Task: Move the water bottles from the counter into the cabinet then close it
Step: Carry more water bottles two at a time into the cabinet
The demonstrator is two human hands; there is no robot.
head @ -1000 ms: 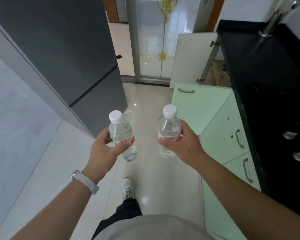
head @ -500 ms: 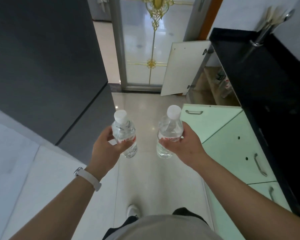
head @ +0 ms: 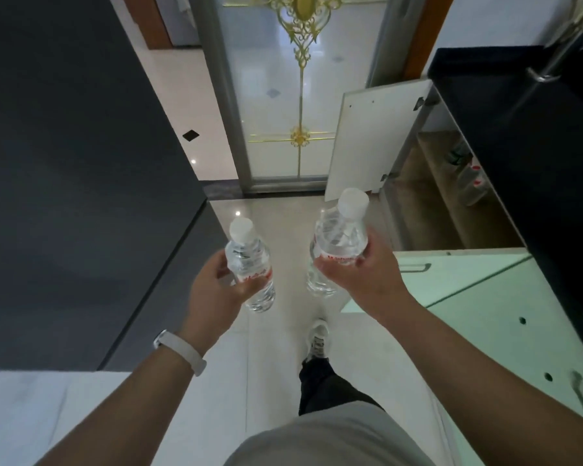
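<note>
Left hand [head: 212, 294] grips left bottle [head: 248, 260]; right hand [head: 360, 280] grips right bottle [head: 340, 237] — cabinet [head: 428, 210] open.

Place: a home kitchen.
Worktop: black worktop [head: 525, 156] along the right wall.
Cabinets: mint-green cabinet fronts [head: 478, 297] with metal handles beneath it; one white cabinet door [head: 371, 142] stands open.
Appliance: tall dark fridge [head: 64, 163] opposite.
Floor: glossy pale tiles [head: 276, 364].
Doorway: frosted glass door [head: 276, 79] with gold ornament.

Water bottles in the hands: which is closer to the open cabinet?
The right bottle, in the right hand: it is held toward the open cabinet; the left bottle is farther.
</note>
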